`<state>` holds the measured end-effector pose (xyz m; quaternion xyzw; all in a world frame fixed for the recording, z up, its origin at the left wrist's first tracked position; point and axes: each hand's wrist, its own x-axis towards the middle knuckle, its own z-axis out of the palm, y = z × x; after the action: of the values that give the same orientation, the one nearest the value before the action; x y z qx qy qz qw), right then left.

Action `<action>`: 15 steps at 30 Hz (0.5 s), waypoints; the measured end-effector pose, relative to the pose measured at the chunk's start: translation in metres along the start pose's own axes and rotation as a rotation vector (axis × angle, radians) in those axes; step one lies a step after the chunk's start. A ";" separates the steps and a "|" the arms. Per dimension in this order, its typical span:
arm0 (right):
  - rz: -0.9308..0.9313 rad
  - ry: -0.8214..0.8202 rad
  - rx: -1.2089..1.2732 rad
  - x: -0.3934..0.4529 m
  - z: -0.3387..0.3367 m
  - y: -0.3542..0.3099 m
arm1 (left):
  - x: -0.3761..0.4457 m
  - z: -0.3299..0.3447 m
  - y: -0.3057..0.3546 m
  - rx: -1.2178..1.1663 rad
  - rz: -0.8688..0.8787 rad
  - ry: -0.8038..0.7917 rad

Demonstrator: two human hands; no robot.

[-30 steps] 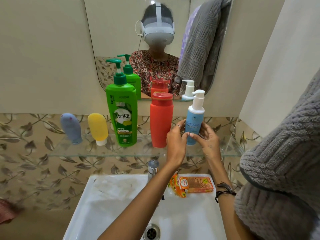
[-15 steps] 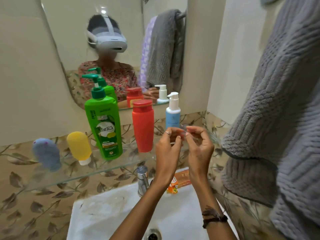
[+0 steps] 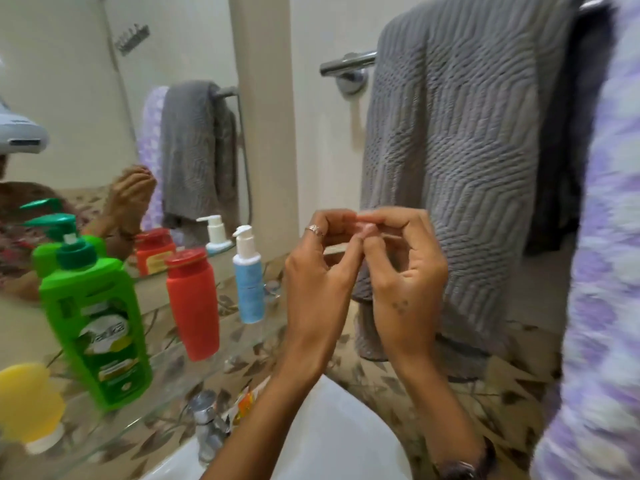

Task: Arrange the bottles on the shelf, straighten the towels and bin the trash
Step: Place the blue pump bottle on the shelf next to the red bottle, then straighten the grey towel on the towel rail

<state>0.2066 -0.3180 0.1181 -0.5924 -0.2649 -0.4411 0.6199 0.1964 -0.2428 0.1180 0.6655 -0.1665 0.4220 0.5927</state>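
Both hands are raised together in the middle of the frame, fingers curled, fingertips meeting. The left hand [image 3: 320,285], with a ring on one finger, and the right hand [image 3: 403,271] seem to pinch something very small and pale between their fingertips, but it is too small and blurred to say what it is, so I cannot tell surely if they hold a thing or only touch each other.

At the bottom of the frame, under the forearms, is the white sink [image 3: 332,441], with a chrome tap [image 3: 207,427] at its back edge. Just right of the tap an orange wrapper [image 3: 246,401] lies on the sink rim, partly hidden by the left arm.

Above the sink, in the lower left of the frame, a glass shelf [image 3: 166,386] runs along the wall. On it stand, from left to right, a yellow bottle [image 3: 29,407] upside down on its white cap, a big green pump bottle [image 3: 97,327], a red bottle [image 3: 194,303] and a blue pump bottle [image 3: 247,282] with a white pump. All stand upright and apart from each other. The hands are right of the blue bottle and do not touch it.

In the upper left is the mirror [image 3: 69,98], which shows the bottles and the hands again.

On the right half of the frame a grey towel [image 3: 457,168] hangs over a chrome rail [image 3: 348,62] on the wall, behind the hands. At the right edge of the frame hangs a purple and white towel [image 3: 606,271], blurred.
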 end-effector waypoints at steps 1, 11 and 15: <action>-0.062 0.038 -0.081 0.008 -0.008 -0.006 | 0.007 0.006 0.005 -0.001 0.034 -0.024; -0.158 0.298 -0.585 0.117 -0.062 -0.029 | 0.104 0.064 0.037 0.186 0.187 -0.139; 0.029 0.197 -0.620 0.159 -0.057 -0.026 | 0.147 0.086 0.049 0.204 0.198 -0.151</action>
<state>0.2476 -0.4080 0.2579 -0.7112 -0.0485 -0.5471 0.4388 0.2788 -0.2934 0.2659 0.7324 -0.2317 0.4417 0.4635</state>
